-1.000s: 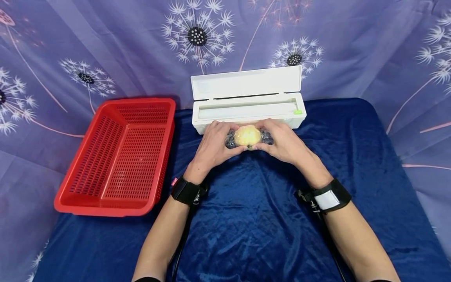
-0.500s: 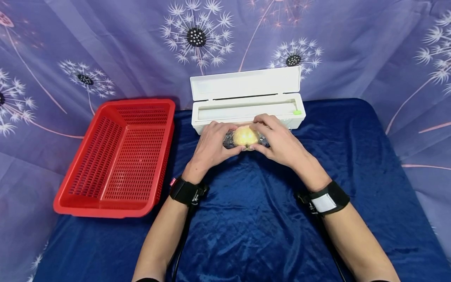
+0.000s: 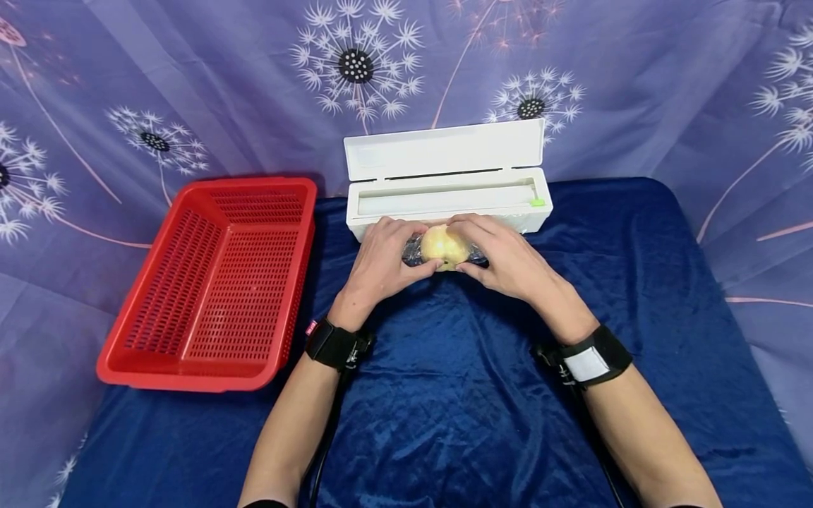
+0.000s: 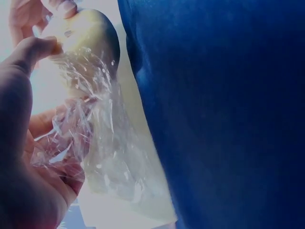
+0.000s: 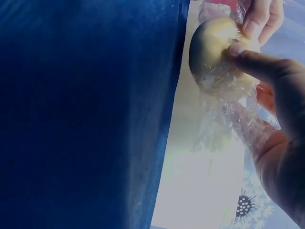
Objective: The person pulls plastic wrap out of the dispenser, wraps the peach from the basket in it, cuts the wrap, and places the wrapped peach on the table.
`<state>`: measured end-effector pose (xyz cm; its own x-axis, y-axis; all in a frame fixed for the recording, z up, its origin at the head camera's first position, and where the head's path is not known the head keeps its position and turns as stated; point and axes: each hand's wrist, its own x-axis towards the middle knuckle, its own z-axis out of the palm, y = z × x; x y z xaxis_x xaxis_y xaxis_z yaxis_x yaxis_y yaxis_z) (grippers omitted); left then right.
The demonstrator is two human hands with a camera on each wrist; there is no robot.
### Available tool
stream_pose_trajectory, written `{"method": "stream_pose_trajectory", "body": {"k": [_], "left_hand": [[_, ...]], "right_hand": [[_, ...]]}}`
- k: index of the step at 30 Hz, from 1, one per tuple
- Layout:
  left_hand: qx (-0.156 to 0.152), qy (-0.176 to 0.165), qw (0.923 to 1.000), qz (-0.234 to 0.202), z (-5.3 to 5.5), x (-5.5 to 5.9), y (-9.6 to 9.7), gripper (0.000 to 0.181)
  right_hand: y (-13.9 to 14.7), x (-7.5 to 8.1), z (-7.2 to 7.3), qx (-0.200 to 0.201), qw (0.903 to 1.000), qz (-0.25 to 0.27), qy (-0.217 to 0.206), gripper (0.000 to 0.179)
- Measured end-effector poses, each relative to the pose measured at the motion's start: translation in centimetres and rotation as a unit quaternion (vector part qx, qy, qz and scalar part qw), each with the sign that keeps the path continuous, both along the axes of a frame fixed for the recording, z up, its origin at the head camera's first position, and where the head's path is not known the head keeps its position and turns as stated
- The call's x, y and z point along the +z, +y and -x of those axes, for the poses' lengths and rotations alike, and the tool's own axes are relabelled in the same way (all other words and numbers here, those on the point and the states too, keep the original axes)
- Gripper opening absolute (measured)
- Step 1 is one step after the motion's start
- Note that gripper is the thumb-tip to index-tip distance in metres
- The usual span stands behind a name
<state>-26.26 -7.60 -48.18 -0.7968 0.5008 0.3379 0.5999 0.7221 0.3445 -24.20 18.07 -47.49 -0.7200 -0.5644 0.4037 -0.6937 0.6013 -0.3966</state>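
Observation:
A round pale yellow apple (image 3: 444, 243) is held between both hands in front of the white cling film box. Clear cling film (image 4: 112, 143) covers its sides and bunches out to left and right, crumpled against the palms. My left hand (image 3: 383, 259) grips the apple from the left, its thumb near the dimple. From the right, my right hand (image 3: 511, 255) grips it the same way, with its thumb (image 5: 243, 55) on the apple's top in the right wrist view. Film lies across the inner fingers of each hand, and the apple's underside is hidden.
The cling film box (image 3: 540, 220) stands open at the back, its lid (image 3: 444, 149) raised and a white roll (image 3: 444, 201) inside. A green cutter (image 3: 537, 202) sits at its right end. A red plastic basket (image 3: 184, 381) stands at left on the blue cloth (image 3: 438, 395).
The right fingers have shifted over the apple, lifting slightly and coming down again closer to its top. The left hand keeps nearly the same place; the box and basket stay put.

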Motion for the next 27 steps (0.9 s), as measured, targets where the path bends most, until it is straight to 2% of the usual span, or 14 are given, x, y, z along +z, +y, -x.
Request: {"method": "stream_pose_trajectory", "body": {"k": [4, 7, 11, 14, 17, 21, 27], "left_hand": [[-0.011, 0.041, 0.9990, 0.017, -0.3, 0.3, 0.2, 0.064], [-0.032, 0.079, 0.9960, 0.028, -0.5, 0.6, 0.4, 0.073], [-0.060, 0.106, 0.9911, 0.053, -1.0, 1.0, 1.0, 0.086], [-0.061, 0.111, 0.9884, 0.083, -1.3, 1.0, 1.4, 0.092], [-0.052, 0.105, 0.9878, 0.103, -1.4, 0.7, 1.7, 0.090], [-0.038, 0.097, 0.9897, 0.098, -1.3, 0.4, 1.8, 0.083], [-0.029, 0.109, 0.9898, 0.088, -1.2, 0.5, 1.9, 0.080]], "right_hand": [[0.0, 0.0, 0.0, 0.002, 0.9999, 0.010, -0.005, 0.063], [0.0, 0.0, 0.0, 0.002, 0.9998, 0.016, -0.013, 0.062], [-0.1, 0.2, 0.0, -0.003, 0.9989, 0.031, -0.036, 0.062], [-0.1, 0.3, 0.0, -0.006, 0.9974, 0.043, -0.057, 0.062], [-0.1, 0.4, 0.0, -0.005, 0.9966, 0.049, -0.066, 0.061], [-0.1, 0.5, 0.2, 0.002, 0.9966, 0.053, -0.063, 0.060], [0.1, 0.5, 0.1, 0.000, 0.9962, 0.049, -0.072, 0.059]]}}
